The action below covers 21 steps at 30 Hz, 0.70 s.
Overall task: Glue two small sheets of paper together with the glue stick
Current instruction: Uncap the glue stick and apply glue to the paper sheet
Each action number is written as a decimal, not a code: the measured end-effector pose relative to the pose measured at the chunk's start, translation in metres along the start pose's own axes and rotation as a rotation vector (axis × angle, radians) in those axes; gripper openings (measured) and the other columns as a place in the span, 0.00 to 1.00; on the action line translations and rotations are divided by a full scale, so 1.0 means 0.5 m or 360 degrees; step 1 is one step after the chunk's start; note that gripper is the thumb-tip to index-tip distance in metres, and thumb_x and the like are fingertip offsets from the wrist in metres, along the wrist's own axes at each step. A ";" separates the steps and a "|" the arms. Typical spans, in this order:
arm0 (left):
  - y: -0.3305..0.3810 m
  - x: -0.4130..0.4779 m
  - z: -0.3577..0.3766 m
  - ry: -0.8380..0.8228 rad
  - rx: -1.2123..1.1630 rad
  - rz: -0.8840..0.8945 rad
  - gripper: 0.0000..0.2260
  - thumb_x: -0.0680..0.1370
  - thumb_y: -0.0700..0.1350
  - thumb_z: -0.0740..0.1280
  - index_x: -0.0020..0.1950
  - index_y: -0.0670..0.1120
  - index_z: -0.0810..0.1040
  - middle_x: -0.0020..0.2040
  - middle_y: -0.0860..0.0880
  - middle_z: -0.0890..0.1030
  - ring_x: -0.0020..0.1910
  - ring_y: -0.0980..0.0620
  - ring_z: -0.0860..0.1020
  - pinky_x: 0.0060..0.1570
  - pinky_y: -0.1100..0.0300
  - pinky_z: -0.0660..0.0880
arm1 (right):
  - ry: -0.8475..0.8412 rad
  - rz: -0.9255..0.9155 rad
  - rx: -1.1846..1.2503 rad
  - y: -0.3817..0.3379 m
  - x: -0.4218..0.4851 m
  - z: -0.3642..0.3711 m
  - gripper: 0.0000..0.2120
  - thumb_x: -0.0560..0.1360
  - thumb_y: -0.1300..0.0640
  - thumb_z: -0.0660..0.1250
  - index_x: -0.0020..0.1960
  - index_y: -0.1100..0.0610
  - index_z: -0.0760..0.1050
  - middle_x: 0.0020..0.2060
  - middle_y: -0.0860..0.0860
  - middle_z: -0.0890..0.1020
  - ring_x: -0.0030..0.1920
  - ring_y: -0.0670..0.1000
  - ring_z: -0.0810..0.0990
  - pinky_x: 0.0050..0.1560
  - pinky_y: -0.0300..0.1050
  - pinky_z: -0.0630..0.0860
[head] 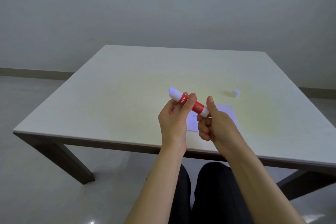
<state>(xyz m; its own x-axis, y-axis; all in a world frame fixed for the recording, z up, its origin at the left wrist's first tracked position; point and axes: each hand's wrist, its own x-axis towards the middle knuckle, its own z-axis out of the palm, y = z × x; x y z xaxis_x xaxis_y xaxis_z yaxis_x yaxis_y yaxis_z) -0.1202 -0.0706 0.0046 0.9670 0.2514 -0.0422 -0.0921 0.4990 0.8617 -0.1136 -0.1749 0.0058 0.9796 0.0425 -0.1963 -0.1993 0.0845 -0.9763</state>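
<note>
A red and white glue stick (197,108) is held in the air above the table, lying almost level, with its bare white glue tip pointing up and to the left. My left hand (174,116) pinches the red barrel near the tip end. My right hand (212,123) grips the white base end between thumb and fingers. The white cap (236,93) stands alone on the table to the right. Small white paper (225,112) lies flat on the table under and behind my right hand, partly hidden; I cannot tell whether it is one sheet or two.
The pale table (109,96) has dark legs and its near edge runs just below my wrists. My dark-trousered knees show under the edge. A grey floor and a plain wall surround the table.
</note>
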 end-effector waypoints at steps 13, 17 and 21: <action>0.023 0.118 -0.127 -0.0558 0.1274 0.0066 0.25 0.75 0.52 0.67 0.71 0.54 0.67 0.71 0.57 0.69 0.73 0.58 0.63 0.69 0.60 0.61 | 0.0113 0.0012 0.1078 -0.018 0.057 -0.064 0.07 0.76 0.59 0.63 0.39 0.57 0.70 0.31 0.56 0.84 0.31 0.54 0.82 0.32 0.41 0.80; 0.030 0.176 -0.180 -0.0957 0.1977 -0.0021 0.32 0.75 0.56 0.66 0.76 0.58 0.56 0.78 0.56 0.54 0.77 0.59 0.46 0.73 0.57 0.45 | 0.0206 0.0005 0.0658 -0.005 0.104 -0.052 0.05 0.76 0.63 0.61 0.43 0.62 0.72 0.30 0.57 0.84 0.31 0.57 0.83 0.38 0.46 0.83; 0.019 0.206 -0.148 -0.1253 0.2409 0.0137 0.35 0.75 0.58 0.64 0.77 0.53 0.50 0.78 0.58 0.51 0.77 0.53 0.41 0.74 0.47 0.37 | 0.0278 -0.0287 -0.0196 0.013 0.134 -0.001 0.03 0.72 0.62 0.67 0.40 0.58 0.78 0.37 0.57 0.85 0.38 0.57 0.84 0.45 0.47 0.81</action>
<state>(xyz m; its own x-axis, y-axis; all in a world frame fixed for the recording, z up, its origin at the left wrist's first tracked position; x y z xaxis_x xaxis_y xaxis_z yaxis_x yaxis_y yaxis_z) -0.0389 0.0216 -0.0290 0.8895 -0.4373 -0.1325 -0.3042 -0.7831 0.5424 -0.0492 -0.1720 -0.0136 0.9906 -0.1353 -0.0204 -0.0270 -0.0469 -0.9985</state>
